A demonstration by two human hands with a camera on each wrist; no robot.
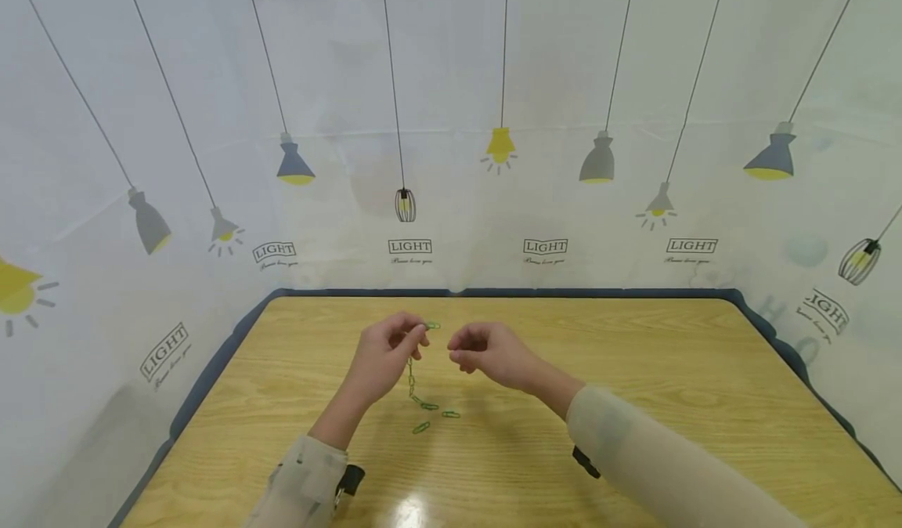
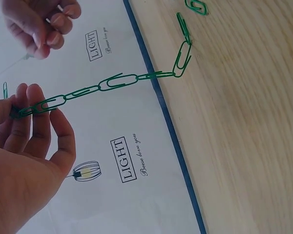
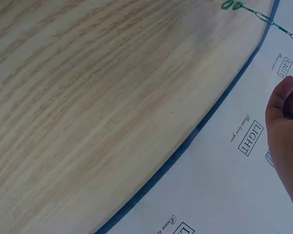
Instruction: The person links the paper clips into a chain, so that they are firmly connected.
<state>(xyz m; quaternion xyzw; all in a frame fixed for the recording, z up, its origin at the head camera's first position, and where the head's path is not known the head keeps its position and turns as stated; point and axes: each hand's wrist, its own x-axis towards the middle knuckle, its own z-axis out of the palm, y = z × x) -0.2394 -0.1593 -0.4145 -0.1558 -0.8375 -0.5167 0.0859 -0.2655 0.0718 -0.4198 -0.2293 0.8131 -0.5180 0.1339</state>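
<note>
My left hand [image 1: 386, 356] pinches the upper end of a chain of green paper clips [image 2: 118, 83] between thumb and fingertips. The chain hangs from those fingers, and its lower links lie on the wooden table. One green paper clip [image 1: 433, 326] sticks out past the left fingertips. To the right, a short gap apart, my right hand [image 1: 496, 354] hovers with fingers loosely bent and thumb near the index finger; nothing shows between them. Two loose green paper clips, one nearer [image 1: 421, 428] and one farther right [image 1: 451, 414], lie by the chain's lower end.
The wooden table [image 1: 669, 403] has a dark blue edge [image 1: 564, 293] along its back and sides. Behind it hangs a pale cloth [image 1: 451, 199] printed with lamps and the word LIGHT. A black strap piece [image 1: 350, 479] shows at the left cuff.
</note>
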